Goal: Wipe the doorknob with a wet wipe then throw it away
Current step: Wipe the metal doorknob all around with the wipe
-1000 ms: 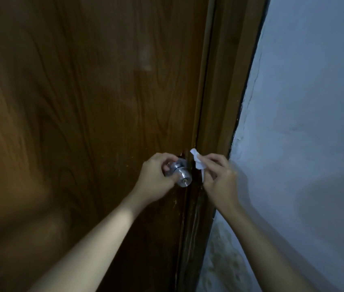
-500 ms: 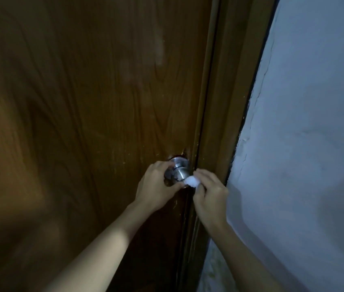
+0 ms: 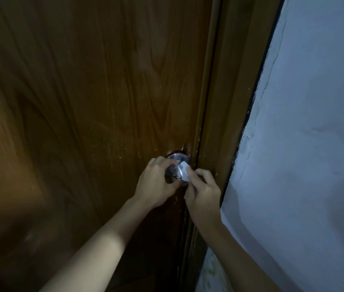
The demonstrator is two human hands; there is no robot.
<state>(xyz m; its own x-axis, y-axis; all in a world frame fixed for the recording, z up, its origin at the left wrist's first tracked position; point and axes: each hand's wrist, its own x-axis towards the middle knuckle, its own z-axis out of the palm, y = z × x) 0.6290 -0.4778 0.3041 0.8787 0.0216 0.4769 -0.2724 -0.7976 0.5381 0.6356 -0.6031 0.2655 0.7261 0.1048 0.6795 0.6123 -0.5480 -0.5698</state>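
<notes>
A round silver doorknob [image 3: 176, 168] sits at the right edge of a dark brown wooden door [image 3: 95, 102]. My left hand [image 3: 156, 183] is curled around the knob from the left and grips it. My right hand [image 3: 203, 191] pinches a small white wet wipe [image 3: 184, 172] and presses it against the knob's right face. The wipe and my fingers hide much of the knob.
A brown door frame [image 3: 226, 114] runs down just right of the knob. Beyond it a pale blue-grey plaster wall [image 3: 306, 144] with cracks fills the right side. The light is dim.
A second ago my right hand held the wipe off to the right of the knob. It then came left, and the wipe now lies against the knob. My left hand has kept its grip.
</notes>
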